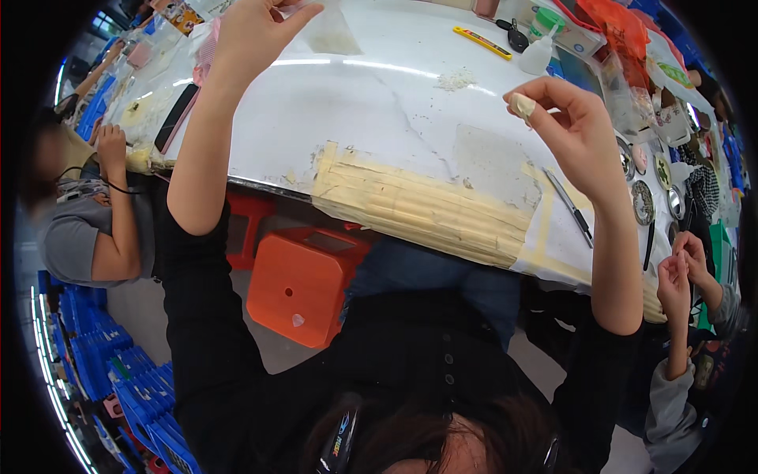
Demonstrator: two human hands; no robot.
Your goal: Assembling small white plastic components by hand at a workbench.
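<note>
At the top edge, my left hand (264, 35) reaches over the far side of the white table, thumb stretched rightward. Its other fingers are mostly cut off by the frame, and something pale and translucent shows beside the thumb. A clear plastic sheet or bag (335, 33) lies just right of it. My right hand (570, 122) is raised over the table's right side, thumb and forefinger pinched together; anything between them is too small to make out. Beige tape (522, 106) wraps a fingertip there. Below on the table lies a slim silver-and-black pen-like tool (568, 207).
Small pale bits (458, 79) are scattered near a yellow utility knife (482, 43). A squeeze bottle (538, 55) and round tins (643, 201) stand rightward. Beige tape (418, 201) covers the table's front edge. A dark phone (177, 118), orange stool (296, 288) and co-workers flank me.
</note>
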